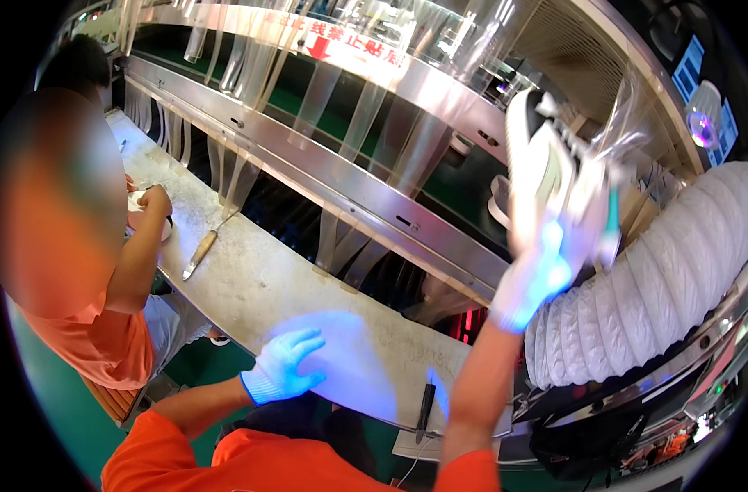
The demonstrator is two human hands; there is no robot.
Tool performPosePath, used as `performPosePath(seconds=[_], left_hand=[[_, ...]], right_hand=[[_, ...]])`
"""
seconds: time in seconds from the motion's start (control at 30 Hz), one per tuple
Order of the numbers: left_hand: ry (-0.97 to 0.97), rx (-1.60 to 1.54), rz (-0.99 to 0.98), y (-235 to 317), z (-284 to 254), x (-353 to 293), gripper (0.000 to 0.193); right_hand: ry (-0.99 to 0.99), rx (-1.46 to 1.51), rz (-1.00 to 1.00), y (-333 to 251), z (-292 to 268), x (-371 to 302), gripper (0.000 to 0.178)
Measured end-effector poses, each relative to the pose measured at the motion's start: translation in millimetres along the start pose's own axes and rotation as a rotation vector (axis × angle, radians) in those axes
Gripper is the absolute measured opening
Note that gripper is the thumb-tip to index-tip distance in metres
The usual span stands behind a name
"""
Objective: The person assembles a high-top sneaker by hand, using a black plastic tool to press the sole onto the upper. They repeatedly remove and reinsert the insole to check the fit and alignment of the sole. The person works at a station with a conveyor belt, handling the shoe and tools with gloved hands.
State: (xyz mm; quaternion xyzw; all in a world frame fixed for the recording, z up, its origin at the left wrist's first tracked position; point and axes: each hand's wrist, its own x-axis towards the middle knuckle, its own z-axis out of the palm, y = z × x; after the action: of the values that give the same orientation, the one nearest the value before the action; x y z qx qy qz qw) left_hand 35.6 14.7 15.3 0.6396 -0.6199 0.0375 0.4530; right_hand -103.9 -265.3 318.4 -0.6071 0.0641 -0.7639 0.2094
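My right hand [536, 275], in a white glove, is raised at the right with its fingers closed round a white sneaker [546, 160]. The sneaker points upward and is smeared by motion. Beside that hand is a teal and white slender thing [612, 217]; I cannot tell whether the hand holds it too. Over the near part of the pale bench [259, 271] my left hand [282, 366], also in a white glove, has its fingers apart and nothing in it. Bluish light falls on both gloves and on the bench beside the left hand.
A wooden-handled knife [200, 254] and a black-handled tool [426, 406] lie on the bench. Clear plastic strips [316, 102] hang over the machine opening behind a metal rail [358, 172]. A thick white ribbed duct [653, 287] curves at the right. A co-worker [79, 246] sits at the left.
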Motion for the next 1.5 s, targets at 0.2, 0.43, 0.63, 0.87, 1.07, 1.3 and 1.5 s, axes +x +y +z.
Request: performPosePath(seconds=[0.2,0.43,0.63,0.87,1.07,1.3,1.5], left_hand=[[-0.259,-0.062,-0.102,-10,35,-27,0.053],[-0.282,0.052,-0.2,-9,36,-20,0.051],[-0.477,-0.039,-0.428,-5,41,38,0.063],[-0.255,-0.155,-0.474,-87,175,189,0.06],[-0.66,0.312,-0.324,-61,304,294,0.053],[-0.546,0.215,-0.483,-57,384,320,0.055],[-0.011,-1.398,-0.973,-120,296,241,0.055]], right_hand=[[-0.21,-0.468,-0.194,121,47,164,0.056],[-0.378,-0.413,-0.023,132,14,12,0.045],[-0.522,-1.048,0.009,176,-102,5,0.069],[-0.724,-0.885,0.107,206,-108,37,0.024],[-0.676,-0.816,0.079,191,-109,34,0.029],[-0.683,-0.864,0.112,199,-119,34,0.038],[-0.592,-0.837,0.093,196,-123,36,0.028]])
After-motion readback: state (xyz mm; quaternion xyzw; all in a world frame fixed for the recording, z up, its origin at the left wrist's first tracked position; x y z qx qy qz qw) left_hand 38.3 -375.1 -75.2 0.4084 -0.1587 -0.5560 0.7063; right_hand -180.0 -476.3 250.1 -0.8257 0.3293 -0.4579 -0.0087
